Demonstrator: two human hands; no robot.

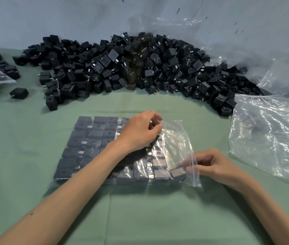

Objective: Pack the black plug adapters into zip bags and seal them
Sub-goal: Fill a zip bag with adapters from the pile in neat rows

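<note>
Green cloth (140, 218) bears the zip bag (175, 144), mouth running near-to-far from my pinching right hand (211, 165) to my curled left hand (138, 131), whose hold I cannot tell.

Table (140, 218) covered in dull green cloth with faint fold creases, pale blue-grey wall (51, 18) behind it, small dark marks (178, 10) scattered on the wall, crumpled clear plastic sheeting (246, 41) at far right, soft even light.

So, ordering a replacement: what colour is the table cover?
The table cover is pale green, seen in the head view.
</note>
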